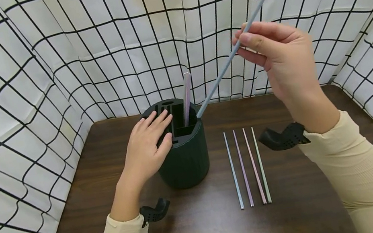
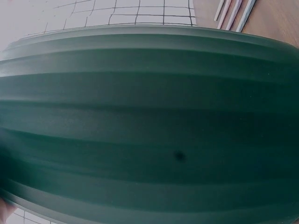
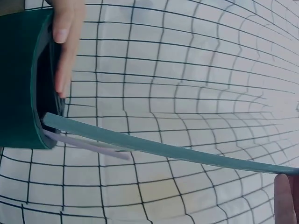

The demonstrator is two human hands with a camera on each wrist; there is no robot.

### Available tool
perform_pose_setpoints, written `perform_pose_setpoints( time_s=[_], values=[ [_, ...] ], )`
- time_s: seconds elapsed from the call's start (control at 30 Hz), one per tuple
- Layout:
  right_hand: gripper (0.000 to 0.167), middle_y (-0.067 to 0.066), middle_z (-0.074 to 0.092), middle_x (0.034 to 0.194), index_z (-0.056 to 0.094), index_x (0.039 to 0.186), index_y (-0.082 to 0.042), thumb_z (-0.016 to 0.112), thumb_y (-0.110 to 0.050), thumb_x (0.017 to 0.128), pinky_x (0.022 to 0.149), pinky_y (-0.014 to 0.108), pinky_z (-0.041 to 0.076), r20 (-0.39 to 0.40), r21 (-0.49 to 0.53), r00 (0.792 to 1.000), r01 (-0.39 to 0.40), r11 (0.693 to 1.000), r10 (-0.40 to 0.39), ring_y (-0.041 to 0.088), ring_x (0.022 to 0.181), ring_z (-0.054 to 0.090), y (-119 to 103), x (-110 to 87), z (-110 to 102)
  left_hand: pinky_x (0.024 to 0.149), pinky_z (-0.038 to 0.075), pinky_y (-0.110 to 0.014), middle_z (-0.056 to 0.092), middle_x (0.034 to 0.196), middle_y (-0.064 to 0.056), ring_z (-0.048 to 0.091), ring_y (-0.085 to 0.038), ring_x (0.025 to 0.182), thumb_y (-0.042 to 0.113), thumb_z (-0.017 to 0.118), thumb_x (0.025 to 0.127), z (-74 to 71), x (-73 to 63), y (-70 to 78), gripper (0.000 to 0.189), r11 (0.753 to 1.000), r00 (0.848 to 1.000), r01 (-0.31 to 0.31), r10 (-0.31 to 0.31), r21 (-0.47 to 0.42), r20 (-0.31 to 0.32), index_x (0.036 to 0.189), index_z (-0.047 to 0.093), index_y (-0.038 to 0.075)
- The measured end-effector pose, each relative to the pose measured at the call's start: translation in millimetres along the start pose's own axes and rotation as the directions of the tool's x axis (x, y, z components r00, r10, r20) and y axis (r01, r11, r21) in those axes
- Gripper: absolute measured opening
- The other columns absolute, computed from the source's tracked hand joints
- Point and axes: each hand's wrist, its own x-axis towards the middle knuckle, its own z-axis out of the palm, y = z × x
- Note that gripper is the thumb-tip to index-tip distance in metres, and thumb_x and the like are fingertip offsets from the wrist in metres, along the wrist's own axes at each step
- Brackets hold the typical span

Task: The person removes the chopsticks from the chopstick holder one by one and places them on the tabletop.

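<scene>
My right hand (image 1: 284, 52) pinches a pale blue chopstick (image 1: 225, 70) between thumb and fingertips, above the table. The chopstick slants down to the left, its lower end at the right rim of a dark green utensil holder (image 1: 188, 165). Straight fingers of my left hand (image 1: 148, 145) rest across the top of the holder. Pinkish-purple chopsticks (image 1: 187, 96) stand in one of its compartments, leaning against each other. In the left wrist view the ribbed wall of the holder (image 2: 154, 121) fills most of the picture. The right wrist view shows the pinched chopstick (image 3: 154, 144) at the holder's opening.
Several pastel chopsticks, among them a purple one (image 1: 243, 168) and a green one (image 1: 261, 165), lie side by side on the dark wooden table (image 1: 211, 226), right of the holder. White curtains with a black grid (image 1: 116, 46) enclose the back and sides.
</scene>
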Motion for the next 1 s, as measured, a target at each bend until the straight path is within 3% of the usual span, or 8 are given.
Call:
perform_pose_setpoints(
  time_s=[0.23,0.4,0.73,1.0],
  values=[
    [0.022,0.020,0.073,0.088,0.072,0.100,0.015,0.073,0.013,0.079,0.083,0.039,0.059,-0.059,0.084,0.997,-0.041,0.996,0.046,0.030,0.084,0.074,-17.7,-7.0,-29.1,0.126,0.017,-0.051,0.044,0.156,-0.004,0.033,-0.028,0.150,0.029,0.043,0.100,0.8,0.2,-0.1,0.050,1.000,1.000,-0.002,0.002,-0.002,-0.008,0.147,0.050,0.015],
    [0.018,0.017,0.075,0.088,0.075,0.098,0.011,0.071,0.013,0.081,0.081,0.036,0.061,-0.075,0.042,0.982,-0.172,0.984,0.174,0.027,0.084,0.075,-12.6,-12.3,-54.5,0.125,0.018,-0.051,0.045,0.156,-0.004,0.033,-0.028,0.150,0.029,0.043,0.100,0.6,-0.3,0.7,0.050,1.000,1.000,-0.003,0.003,0.000,-0.015,0.147,0.050,0.015],
    [0.012,0.009,0.078,0.086,0.079,0.091,0.000,0.072,0.006,0.084,0.074,0.027,0.062,-0.109,-0.080,0.917,-0.393,0.916,0.384,0.018,0.082,0.077,17.8,-14.0,-106.1,0.125,0.019,-0.052,0.045,0.155,-0.005,0.034,-0.029,0.149,0.028,0.044,0.100,0.6,0.0,0.4,0.050,1.000,1.000,-0.005,0.006,0.003,-0.016,0.147,0.050,0.015],
    [0.016,0.008,0.079,0.091,0.079,0.093,-0.003,0.064,0.005,0.090,0.078,0.025,0.061,-0.022,-0.074,0.830,-0.557,0.827,0.557,0.016,0.085,0.077,41.9,-19.2,-148.1,0.125,0.018,-0.052,0.045,0.156,-0.004,0.034,-0.028,0.150,0.029,0.043,0.100,1.2,0.7,0.7,0.050,1.000,1.000,-0.004,0.004,-0.002,-0.016,0.147,0.050,0.015]
  ],
)
